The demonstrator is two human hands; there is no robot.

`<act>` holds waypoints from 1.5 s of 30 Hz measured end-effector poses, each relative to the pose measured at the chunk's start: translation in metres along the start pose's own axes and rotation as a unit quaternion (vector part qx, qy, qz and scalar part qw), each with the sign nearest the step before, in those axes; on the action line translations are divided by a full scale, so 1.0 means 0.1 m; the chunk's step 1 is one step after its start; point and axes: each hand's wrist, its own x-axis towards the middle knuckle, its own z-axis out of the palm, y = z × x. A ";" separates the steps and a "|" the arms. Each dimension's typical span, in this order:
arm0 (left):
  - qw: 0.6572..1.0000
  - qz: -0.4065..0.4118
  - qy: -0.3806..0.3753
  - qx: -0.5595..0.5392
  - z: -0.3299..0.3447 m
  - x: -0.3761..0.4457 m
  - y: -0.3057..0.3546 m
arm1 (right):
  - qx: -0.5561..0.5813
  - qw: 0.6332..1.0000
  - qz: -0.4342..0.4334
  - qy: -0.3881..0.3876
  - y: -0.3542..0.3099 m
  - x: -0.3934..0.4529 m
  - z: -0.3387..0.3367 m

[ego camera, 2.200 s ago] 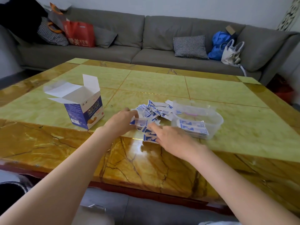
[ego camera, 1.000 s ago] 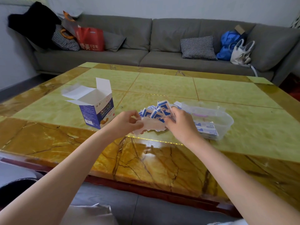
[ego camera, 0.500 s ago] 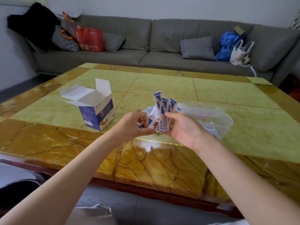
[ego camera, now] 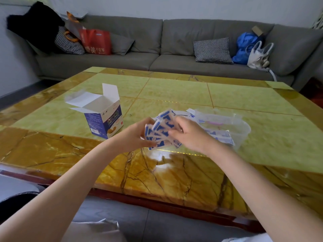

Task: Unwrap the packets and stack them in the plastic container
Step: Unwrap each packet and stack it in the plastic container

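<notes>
Both hands raised over table | left hand (ego camera: 134,135), right hand (ego camera: 189,135) | fingers curled gripping packets (ego camera: 161,131)

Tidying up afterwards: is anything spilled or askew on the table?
Some loose packets lie on the table outside the container. Both hands hold an uneven, fanned bunch.

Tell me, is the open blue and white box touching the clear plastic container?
Apart. The head view shows the open box left of both hands, the clear plastic container right of them, with bare table between.
</notes>
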 end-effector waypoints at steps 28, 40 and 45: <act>0.982 -0.014 -0.044 0.185 0.31 0.12 0.04 | -0.362 0.930 -0.025 -0.057 0.24 -0.16 0.07; 0.953 -0.002 0.069 0.296 0.44 0.15 0.09 | -0.294 0.953 0.024 -0.069 0.25 -0.23 -0.01; 0.918 0.024 0.048 0.392 0.54 0.17 0.12 | -0.364 0.929 -0.028 -0.067 0.29 -0.22 0.09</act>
